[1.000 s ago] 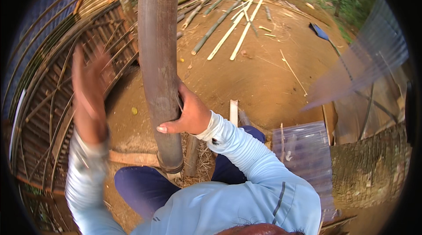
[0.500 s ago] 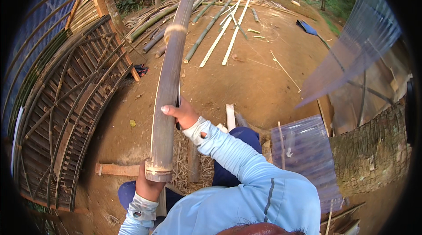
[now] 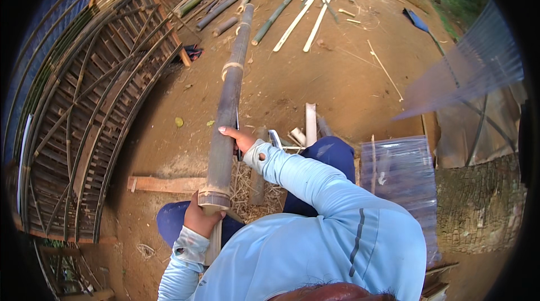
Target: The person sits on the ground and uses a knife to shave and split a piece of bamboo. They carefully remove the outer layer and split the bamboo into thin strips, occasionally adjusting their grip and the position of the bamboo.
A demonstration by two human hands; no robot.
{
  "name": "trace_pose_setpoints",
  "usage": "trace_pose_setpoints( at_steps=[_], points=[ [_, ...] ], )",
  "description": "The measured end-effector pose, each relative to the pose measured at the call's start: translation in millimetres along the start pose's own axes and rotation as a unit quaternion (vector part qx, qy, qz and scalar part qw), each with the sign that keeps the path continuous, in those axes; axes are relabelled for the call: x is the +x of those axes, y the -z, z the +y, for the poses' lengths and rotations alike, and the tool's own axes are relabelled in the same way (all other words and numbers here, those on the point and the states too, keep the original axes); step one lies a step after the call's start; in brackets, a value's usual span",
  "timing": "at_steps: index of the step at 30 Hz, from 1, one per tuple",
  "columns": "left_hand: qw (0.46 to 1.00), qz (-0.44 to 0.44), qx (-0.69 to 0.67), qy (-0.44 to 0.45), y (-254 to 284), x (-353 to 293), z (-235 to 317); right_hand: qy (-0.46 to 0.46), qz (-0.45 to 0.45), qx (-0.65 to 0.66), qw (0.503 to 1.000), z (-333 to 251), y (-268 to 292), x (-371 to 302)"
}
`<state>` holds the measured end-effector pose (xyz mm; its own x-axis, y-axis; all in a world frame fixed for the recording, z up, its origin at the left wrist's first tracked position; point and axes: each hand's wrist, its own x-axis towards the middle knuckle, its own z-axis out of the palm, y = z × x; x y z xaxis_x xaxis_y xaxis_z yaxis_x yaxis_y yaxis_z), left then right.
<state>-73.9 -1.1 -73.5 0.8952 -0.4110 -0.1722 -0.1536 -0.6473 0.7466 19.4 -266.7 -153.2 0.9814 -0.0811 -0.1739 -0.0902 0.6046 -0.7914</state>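
Observation:
A thick, dark purplish-brown bamboo pole (image 3: 228, 95) with pale rings at its joints points away from me. My left hand (image 3: 201, 218) is closed around its near end, from below and the left side. Farther up, my right hand (image 3: 243, 140) grips the pole from the right, with the thumb across its top. Between this palm and the pole shows a thin strip (image 3: 239, 153), dark with a pale edge like a blade; most of it is hidden. Beneath the pole a flat wooden board (image 3: 169, 184) lies on the ground by my left knee.
A slatted bamboo frame (image 3: 93, 115) stands at the left. Bamboo poles (image 3: 281, 13) and pale split strips (image 3: 323, 14) lie on the dirt ahead. Clear corrugated sheet (image 3: 399, 169) and a thick trunk (image 3: 478, 202) are at the right. Shavings (image 3: 270, 197) lie between my legs.
The pole's far end has dropped from above the picture's top edge and now shows. Both hands keep their hold. The whole view has tilted lower, so the ground ahead sits higher.

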Motion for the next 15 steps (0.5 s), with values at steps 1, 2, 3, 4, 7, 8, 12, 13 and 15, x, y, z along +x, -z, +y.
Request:
trace_pose_setpoints(
  at_steps=[1,2,3,4,7,8,12,13,15],
  points=[
    [1.0,-0.011,-0.004,0.008,0,1,-1,-0.011,0.012,-0.006,1.0,9,6,6],
    [1.0,-0.019,-0.008,0.018,1,2,-3,-0.022,0.022,-0.012,0.999,15,5,10],
    [1.0,-0.015,-0.011,0.013,1,6,-8,-0.031,0.023,-0.006,0.999,19,6,14],
    [1.0,-0.011,-0.015,0.008,1,10,-9,-0.039,0.026,-0.001,0.999,19,3,14],
    [1.0,-0.016,-0.002,-0.002,1,19,-7,-0.062,0.03,0.018,0.997,24,5,23],
    [1.0,-0.027,-0.005,-0.003,1,25,-5,-0.069,0.023,0.02,0.997,23,9,29],
    [0.998,-0.047,-0.032,0.006,-4,38,-5,-0.079,0.006,0.014,0.997,26,25,38],
    [0.998,-0.053,-0.04,0.019,-5,41,-1,-0.082,0.005,0.014,0.997,30,27,38],
    [0.994,-0.06,-0.086,0.007,-5,48,-17,-0.073,0.022,0.039,0.996,30,17,41]
  ],
)
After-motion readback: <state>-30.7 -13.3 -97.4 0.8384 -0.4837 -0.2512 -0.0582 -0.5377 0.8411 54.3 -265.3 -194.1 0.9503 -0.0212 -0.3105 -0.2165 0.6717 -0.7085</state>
